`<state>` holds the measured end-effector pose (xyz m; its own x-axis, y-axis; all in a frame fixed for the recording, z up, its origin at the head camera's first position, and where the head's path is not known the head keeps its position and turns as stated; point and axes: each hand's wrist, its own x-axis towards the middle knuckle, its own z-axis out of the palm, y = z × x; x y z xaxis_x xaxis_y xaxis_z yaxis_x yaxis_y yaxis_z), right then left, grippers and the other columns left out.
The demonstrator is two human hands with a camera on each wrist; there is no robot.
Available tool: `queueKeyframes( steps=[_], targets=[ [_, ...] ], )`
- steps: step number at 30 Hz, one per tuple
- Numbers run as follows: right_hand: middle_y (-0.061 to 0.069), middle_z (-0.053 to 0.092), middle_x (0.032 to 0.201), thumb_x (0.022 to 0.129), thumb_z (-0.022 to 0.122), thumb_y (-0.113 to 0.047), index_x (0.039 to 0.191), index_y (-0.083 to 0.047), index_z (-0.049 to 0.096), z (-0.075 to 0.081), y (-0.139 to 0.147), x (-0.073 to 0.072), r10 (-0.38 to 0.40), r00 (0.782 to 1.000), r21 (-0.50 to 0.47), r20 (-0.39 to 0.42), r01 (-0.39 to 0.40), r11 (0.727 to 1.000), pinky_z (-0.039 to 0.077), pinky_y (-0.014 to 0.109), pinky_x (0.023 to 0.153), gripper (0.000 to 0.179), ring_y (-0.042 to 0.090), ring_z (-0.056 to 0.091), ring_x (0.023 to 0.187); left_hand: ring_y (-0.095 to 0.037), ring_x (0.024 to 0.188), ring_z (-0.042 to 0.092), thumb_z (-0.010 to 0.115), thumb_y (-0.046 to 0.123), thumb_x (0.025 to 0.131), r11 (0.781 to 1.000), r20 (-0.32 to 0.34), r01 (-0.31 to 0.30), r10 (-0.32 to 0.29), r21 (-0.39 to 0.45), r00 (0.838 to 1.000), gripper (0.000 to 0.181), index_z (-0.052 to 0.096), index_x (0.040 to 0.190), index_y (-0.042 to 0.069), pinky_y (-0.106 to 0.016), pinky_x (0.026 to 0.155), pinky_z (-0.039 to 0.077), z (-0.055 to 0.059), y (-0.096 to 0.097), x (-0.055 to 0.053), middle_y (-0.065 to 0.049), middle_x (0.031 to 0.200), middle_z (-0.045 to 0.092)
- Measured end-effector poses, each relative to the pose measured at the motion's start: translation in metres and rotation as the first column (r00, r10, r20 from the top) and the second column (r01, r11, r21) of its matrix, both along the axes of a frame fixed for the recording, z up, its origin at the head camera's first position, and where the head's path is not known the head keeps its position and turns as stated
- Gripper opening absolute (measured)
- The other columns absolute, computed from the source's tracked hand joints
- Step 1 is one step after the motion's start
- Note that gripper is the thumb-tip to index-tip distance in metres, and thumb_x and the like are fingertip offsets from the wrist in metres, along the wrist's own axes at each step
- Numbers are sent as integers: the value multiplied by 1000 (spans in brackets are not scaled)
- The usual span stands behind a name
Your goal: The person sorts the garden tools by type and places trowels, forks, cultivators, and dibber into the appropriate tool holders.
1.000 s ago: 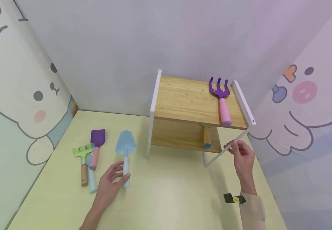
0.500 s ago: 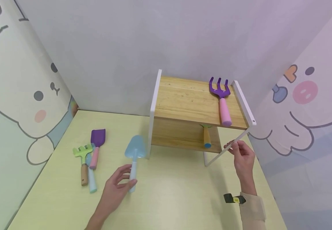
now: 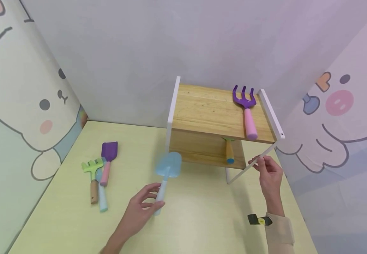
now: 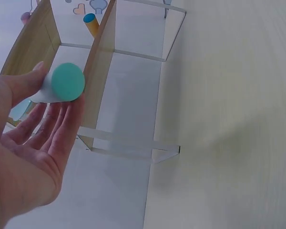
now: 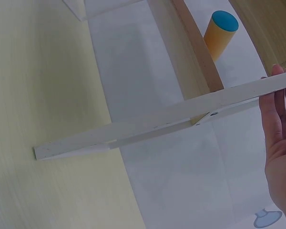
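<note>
- The left hand (image 3: 140, 211) reaches forward, thumb and fingers pinching the handle (image 3: 160, 195) of a blue trowel (image 3: 169, 165), its blade pointing away before the shelf's (image 3: 205, 111) left side.
- The right hand (image 3: 270, 174) grips the shelf's right white leg (image 3: 242, 172).
- The table (image 3: 186, 222) is pale yellow; cartoon animals (image 3: 28, 95) decorate both side walls (image 3: 345, 197).

High, downward head view; close wrist views; common shelf (image 3: 207, 111)

A pale-blue trowel (image 3: 168, 168), tilted, hangs before the standing 2-board shelf (image 3: 205, 112).
</note>
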<state>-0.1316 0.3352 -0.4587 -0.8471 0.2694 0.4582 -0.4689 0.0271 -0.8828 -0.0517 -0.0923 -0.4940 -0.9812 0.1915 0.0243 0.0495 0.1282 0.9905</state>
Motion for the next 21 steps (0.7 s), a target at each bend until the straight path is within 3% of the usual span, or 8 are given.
queueKeyframes(
  steps=[8, 14, 21],
  targets=[
    [6, 74, 91, 101, 57, 7, 101, 17, 64, 0, 1, 0, -5, 1000, 7, 9, 5, 1000, 59, 26, 79, 12, 14, 76, 83, -20, 106, 68, 79, 17, 92, 997, 6, 73, -73, 26, 997, 48, 61, 137, 20, -32, 81, 61, 9, 14, -5, -3, 118, 69],
    [7, 74, 91, 101, 56, 8, 100, 17, 64, -1, 1, 0, -5, 1000, -1, 12, 5, 1000, 59, 26, 79, 12, 14, 76, 83, -20, 106, 68, 77, 17, 94, 991, -44, 128, -127, 34, 991, 49, 60, 139, 16, -33, 80, 62, 11, 22, -10, -7, 122, 68],
    [4, 73, 90, 102, 57, 5, 99, 19, 61, -1, 1, -1, -49, 998, 38, 44, 48, 998, 59, 27, 79, 14, 12, 75, 83, -21, 106, 69, 78, 19, 93, 989, -52, 141, -139, 35, 989, 48, 62, 139, 17, -33, 79, 62, 15, 30, -18, -5, 122, 69]
  ],
)
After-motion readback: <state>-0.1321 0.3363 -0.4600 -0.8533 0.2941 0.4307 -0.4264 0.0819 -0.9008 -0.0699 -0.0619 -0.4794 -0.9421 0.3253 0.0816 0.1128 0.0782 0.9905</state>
